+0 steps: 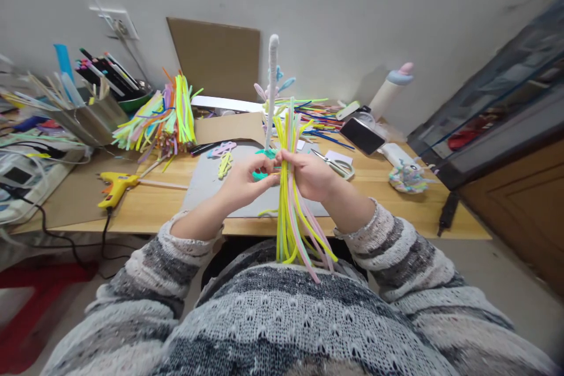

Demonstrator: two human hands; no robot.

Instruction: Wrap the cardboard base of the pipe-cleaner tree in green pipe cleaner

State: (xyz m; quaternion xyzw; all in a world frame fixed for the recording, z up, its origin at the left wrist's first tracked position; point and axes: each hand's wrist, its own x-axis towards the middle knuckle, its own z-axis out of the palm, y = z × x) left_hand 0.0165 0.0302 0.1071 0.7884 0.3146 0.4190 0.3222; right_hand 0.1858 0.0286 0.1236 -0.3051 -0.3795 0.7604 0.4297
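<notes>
My right hand (311, 175) is closed around the middle of an upright bundle of pipe cleaners (291, 217), mostly yellow with some pink and blue; its lower ends splay over my lap. My left hand (242, 181) is closed beside it, pinching a teal pipe cleaner (261, 175) against the bundle. A white fuzzy stem (272, 88) stands up just behind my hands, with a teal wrap at its foot. Both hands are above a grey mat (207, 188) on the wooden table (145, 205).
A yellow glue gun (113, 186) lies left on the table, its cord trailing off. A heap of coloured pipe cleaners (163, 117) and pen holders (94, 108) sit back left. Scissors (335, 163), a phone (362, 136), a bottle (390, 91) and a fuzzy craft figure (408, 177) lie right.
</notes>
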